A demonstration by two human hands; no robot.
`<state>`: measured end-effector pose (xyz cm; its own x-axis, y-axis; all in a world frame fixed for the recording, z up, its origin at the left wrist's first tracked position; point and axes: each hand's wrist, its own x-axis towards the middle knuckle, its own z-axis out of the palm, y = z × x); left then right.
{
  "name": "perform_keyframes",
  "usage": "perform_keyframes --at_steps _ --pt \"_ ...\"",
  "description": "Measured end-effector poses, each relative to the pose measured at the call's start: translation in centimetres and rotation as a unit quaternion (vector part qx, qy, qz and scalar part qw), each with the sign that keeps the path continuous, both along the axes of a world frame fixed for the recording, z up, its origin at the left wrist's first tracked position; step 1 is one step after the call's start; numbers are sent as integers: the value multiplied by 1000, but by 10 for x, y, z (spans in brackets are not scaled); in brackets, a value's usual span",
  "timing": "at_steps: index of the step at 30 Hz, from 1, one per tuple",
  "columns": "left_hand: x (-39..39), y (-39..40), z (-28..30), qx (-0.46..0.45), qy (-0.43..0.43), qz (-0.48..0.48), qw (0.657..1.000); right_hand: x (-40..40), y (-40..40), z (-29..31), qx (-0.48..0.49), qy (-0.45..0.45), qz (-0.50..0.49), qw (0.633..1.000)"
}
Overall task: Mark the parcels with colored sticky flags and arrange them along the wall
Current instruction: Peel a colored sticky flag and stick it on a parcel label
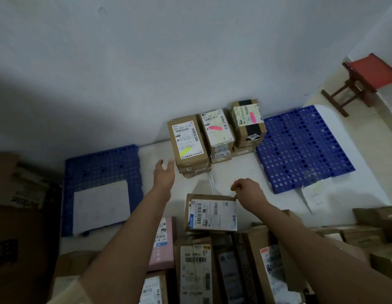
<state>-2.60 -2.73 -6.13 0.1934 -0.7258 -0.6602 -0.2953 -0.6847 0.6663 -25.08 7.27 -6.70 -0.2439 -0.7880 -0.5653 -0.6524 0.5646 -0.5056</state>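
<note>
My left hand reaches with fingers apart beside the brown cardboard parcel with a yellow sticky flag by the white wall, while my right hand pinches small coloured sticky flags above a brown labelled parcel.

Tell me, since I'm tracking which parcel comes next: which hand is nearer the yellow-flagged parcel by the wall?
Left. The left hand hovers open just beside the yellow-flagged parcel, at its near left corner. The right hand is farther back, curled around something small.
</note>
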Motion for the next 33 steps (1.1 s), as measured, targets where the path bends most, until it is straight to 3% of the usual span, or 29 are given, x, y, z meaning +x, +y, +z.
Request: perform_keyframes --at_steps 2,6,10,13,21,27,30,33 --pt "17 23 4 21 -32 -43 998 3 4 1 10 -16 -4 1000" --pt "41 76 22 135 27 -127 982 11 13 7 20 -62 -15 998" --pt "39 106 39 199 117 -114 966 24 15 19 -4 -68 -23 997" --pt "34 114 47 146 140 -105 974 34 17 30 -20 -70 -14 997" --pt "34 111 63 -56 78 -69 993 50 24 54 -45 -169 -117 978" --pt "39 106 77 -83 216 -123 965 61 34 66 -60 -244 -174 952" --pt "42 104 73 -100 208 -87 969 60 41 67 -93 -186 -129 970" --pt "44 104 69 -86 261 -28 961 57 47 62 -132 -35 -12 991"
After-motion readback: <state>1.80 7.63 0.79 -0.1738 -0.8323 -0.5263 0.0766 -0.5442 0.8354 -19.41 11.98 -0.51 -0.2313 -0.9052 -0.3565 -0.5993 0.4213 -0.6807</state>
